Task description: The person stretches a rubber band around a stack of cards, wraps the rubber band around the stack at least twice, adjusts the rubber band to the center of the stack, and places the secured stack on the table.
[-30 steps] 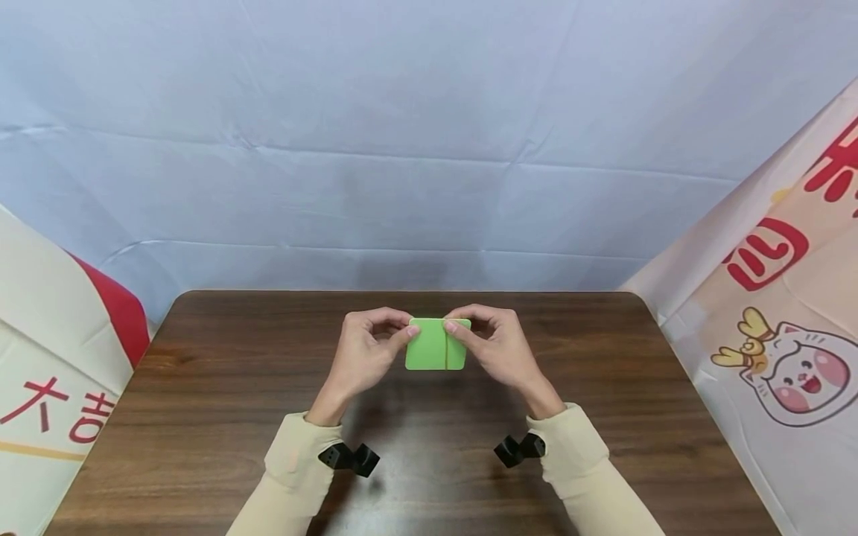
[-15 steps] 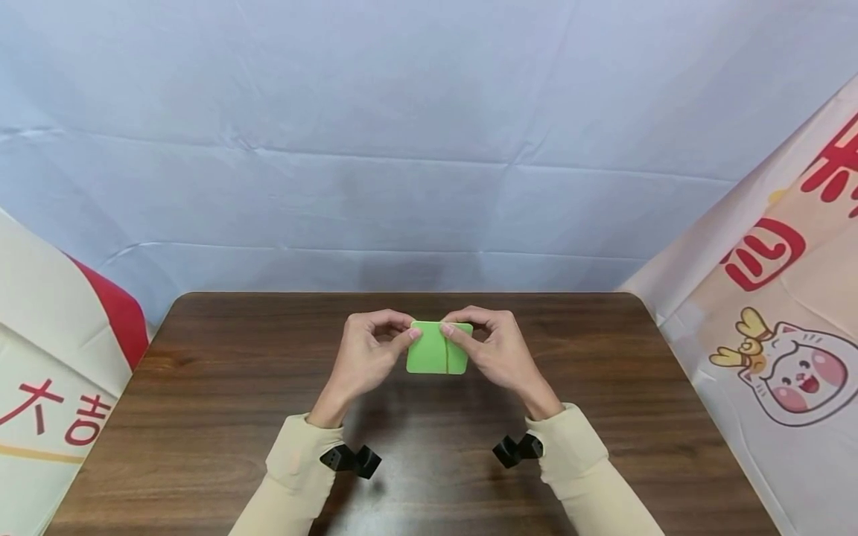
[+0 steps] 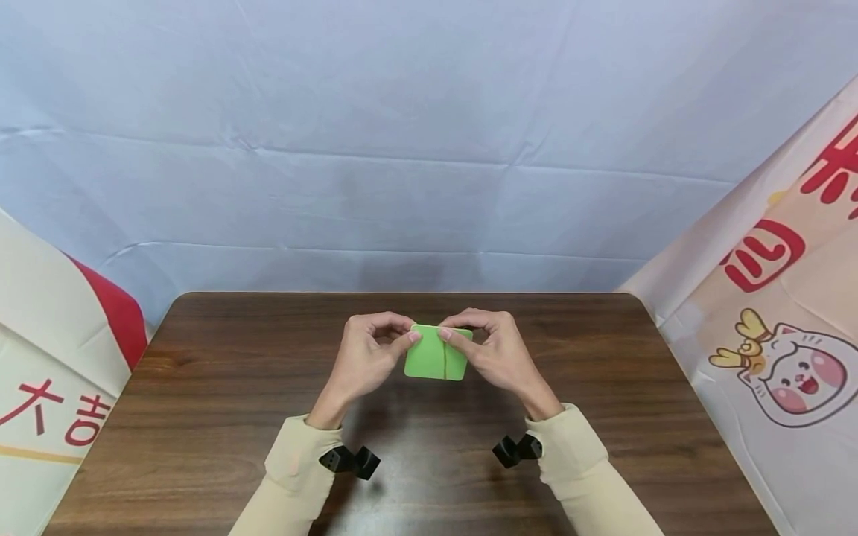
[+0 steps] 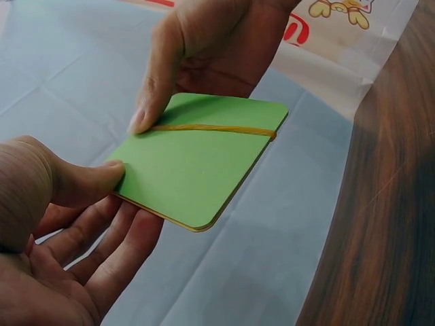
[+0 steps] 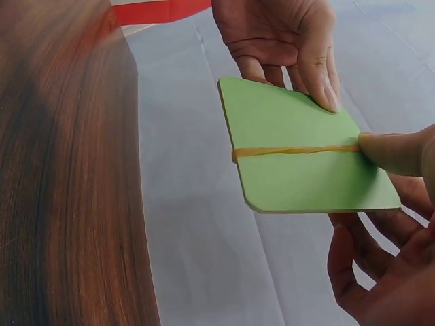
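A thin stack of green cards (image 3: 424, 356) with rounded corners is held up over the table in the head view. Around it, toward its right side, runs a yellow rubber band (image 5: 292, 151). My left hand (image 3: 367, 353) pinches the stack's upper left corner, thumb on the near face and fingers behind. At the top edge my right hand (image 3: 499, 350) pinches the stack, its thumb tip right on the rubber band. The left wrist view shows the band slanting slightly across the green face (image 4: 197, 163). The fingers behind the cards are partly hidden.
A dark brown wooden table (image 3: 221, 417) lies under both hands. Behind it hangs a pale blue-grey cloth (image 3: 429, 149). Printed cloths with red characters hang at the left (image 3: 53, 357) and right (image 3: 771, 335). Small black cameras (image 3: 351, 461) sit on both wrists.
The card stack has moved down slightly and tilted a little, its right side lower. My right thumb has shifted slightly left along the top edge with the band. Both hands keep their pinch.
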The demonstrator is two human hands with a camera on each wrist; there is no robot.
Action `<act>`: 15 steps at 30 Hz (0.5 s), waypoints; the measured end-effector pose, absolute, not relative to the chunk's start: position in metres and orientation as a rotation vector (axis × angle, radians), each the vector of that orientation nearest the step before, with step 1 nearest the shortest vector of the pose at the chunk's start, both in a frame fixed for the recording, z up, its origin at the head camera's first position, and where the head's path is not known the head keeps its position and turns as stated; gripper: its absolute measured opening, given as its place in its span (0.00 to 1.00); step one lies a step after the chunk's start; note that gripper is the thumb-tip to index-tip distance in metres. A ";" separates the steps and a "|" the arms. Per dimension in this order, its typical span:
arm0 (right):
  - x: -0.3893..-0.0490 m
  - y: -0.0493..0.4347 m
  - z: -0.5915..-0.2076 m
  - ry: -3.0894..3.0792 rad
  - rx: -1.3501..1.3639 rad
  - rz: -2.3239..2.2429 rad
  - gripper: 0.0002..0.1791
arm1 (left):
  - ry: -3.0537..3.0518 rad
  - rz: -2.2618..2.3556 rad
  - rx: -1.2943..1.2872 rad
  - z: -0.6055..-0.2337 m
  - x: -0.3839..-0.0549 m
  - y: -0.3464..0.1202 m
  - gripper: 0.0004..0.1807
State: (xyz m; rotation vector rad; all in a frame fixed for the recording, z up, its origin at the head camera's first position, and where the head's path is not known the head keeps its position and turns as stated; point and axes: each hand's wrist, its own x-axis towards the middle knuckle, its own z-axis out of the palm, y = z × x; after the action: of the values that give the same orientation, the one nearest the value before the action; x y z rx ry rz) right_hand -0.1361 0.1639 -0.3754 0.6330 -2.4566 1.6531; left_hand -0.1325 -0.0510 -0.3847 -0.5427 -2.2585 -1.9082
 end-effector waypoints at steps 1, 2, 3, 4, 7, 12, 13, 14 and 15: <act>-0.136 0.164 -0.376 -2.450 0.646 1.653 0.03 | -2.257 -1.908 -0.545 -0.385 -0.133 -0.051 0.03; -0.136 0.164 -0.376 -2.442 0.659 1.656 0.03 | -2.256 -1.908 -0.547 -0.385 -0.133 -0.051 0.03; -0.137 0.164 -0.376 -2.434 0.669 1.661 0.03 | -2.256 -1.907 -0.550 -0.385 -0.133 -0.051 0.02; -0.137 0.164 -0.376 -2.430 0.675 1.662 0.03 | -2.254 -1.908 -0.554 -0.385 -0.133 -0.051 0.02; -0.137 0.162 -0.376 -2.430 0.681 1.664 0.04 | -2.255 -1.909 -0.559 -0.386 -0.133 -0.052 0.02; -0.137 0.159 -0.377 -2.442 0.666 1.649 0.05 | -2.248 -1.922 -0.549 -0.386 -0.132 -0.052 0.03; -0.137 0.159 -0.377 -2.442 0.658 1.646 0.04 | -2.246 -1.923 -0.546 -0.386 -0.132 -0.052 0.03; -0.137 0.158 -0.377 -2.441 0.650 1.646 0.03 | -2.247 -1.924 -0.547 -0.386 -0.132 -0.052 0.03; -0.137 0.158 -0.377 -2.441 0.639 1.647 0.02 | -2.248 -1.924 -0.548 -0.386 -0.132 -0.052 0.03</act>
State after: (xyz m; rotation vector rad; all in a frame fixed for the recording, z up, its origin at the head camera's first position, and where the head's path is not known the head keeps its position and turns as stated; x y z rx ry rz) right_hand -0.1367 0.1576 -0.3773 0.6393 -2.4409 1.6469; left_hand -0.1318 -0.0519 -0.3863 -0.5480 -2.2483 -1.9238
